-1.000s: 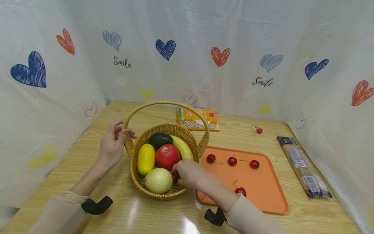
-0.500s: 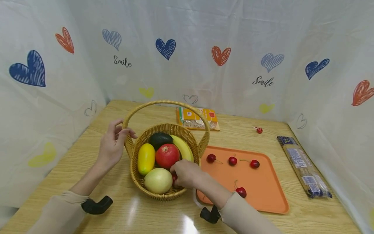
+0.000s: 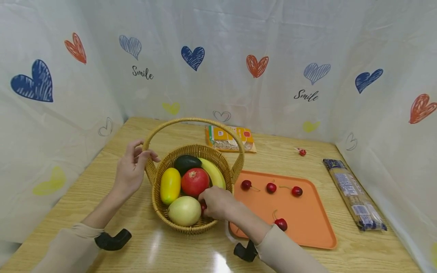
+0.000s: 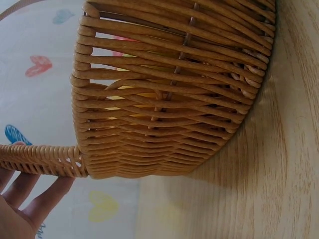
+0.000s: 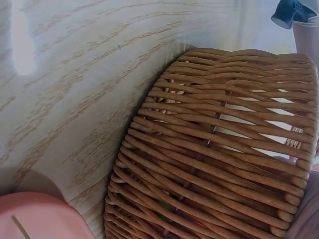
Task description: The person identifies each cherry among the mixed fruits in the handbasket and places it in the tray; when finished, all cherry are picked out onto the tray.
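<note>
A woven basket (image 3: 191, 228) with a tall handle holds a pomegranate (image 3: 195, 182), a dark avocado (image 3: 187, 164), a banana (image 3: 212, 173), a yellow oval fruit (image 3: 170, 185) and a pale green round fruit (image 3: 184, 211). My left hand (image 3: 131, 170) grips the lower left of the handle; in the left wrist view its fingers (image 4: 47, 201) lie against the woven strip. My right hand (image 3: 218, 203) reaches over the basket's right rim, fingers curled down around a cherry (image 3: 203, 208) beside the pale green fruit. The hand covers most of that cherry.
An orange tray (image 3: 307, 231) right of the basket bears several cherries (image 3: 271, 187), partly under my right forearm. Behind the basket lies an orange food packet (image 3: 232, 138). Farther right are a wrapped lollipop (image 3: 302, 152) and a long clear-and-blue package (image 3: 355, 195). A printed curtain (image 3: 218, 38) encloses the table.
My right hand has shifted slightly left inside the basket with the cherry at its fingertips. The left hand and the basket have stayed in place.
</note>
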Tool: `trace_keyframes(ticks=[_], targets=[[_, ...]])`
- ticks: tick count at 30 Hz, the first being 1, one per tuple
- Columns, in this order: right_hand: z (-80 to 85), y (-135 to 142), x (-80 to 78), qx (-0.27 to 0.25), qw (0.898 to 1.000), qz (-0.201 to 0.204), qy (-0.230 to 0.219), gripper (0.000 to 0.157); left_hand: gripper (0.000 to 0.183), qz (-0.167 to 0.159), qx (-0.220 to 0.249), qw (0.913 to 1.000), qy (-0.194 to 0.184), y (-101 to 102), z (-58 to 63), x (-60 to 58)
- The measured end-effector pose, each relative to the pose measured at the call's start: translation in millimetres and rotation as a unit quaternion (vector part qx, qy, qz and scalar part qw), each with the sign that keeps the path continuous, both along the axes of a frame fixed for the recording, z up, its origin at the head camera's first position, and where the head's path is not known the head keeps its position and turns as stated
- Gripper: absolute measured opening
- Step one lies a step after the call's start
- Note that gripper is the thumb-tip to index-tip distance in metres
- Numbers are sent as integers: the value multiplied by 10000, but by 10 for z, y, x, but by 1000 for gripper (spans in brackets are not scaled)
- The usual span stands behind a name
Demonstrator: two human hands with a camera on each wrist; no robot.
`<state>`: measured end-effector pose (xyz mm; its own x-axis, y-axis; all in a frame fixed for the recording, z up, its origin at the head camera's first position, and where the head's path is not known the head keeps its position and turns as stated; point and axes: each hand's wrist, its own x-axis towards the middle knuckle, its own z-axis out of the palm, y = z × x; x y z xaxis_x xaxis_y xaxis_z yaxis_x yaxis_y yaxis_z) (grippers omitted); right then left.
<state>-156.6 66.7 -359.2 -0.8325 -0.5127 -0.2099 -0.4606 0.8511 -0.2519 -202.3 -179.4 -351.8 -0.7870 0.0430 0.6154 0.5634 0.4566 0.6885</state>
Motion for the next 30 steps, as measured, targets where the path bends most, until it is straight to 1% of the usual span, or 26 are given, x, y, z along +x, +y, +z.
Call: trace_keyframes(ticks=[4,8,12,15,18,22,25,27,30], targets=[[22,11,16,-125,9999,-44,14,13,27,-28,20,10000,28,2,-7,-6],[32,24,29,-296,9995,-23,128,18,26,-4,11,10000,-49,-1,4,12],[38,59,43,-379,9988,-18,297,18,27,-2,-12,9999,-168,7,-22,1],[57,64,50,-476,9982,-28,367,19,27,79,-50,9997,-211,-12,-26,0],[67,57,50,-636,9969,51,461,21,28,173,-100,9996,-218,-53,-13,14],[76,105,57,-998,9934,158,552,21,28,180,-162,9995,-219,-55,-11,10],[85,162,67,-1383,9891,121,488,21,28,159,-159,9995,-212,-40,-16,7],[96,207,78,-1711,9843,59,425,21,28,150,-140,9996,-202,-31,-20,9],[121,288,99,-2279,9733,-132,221,23,27,131,-120,9997,-189,-17,-21,4]])
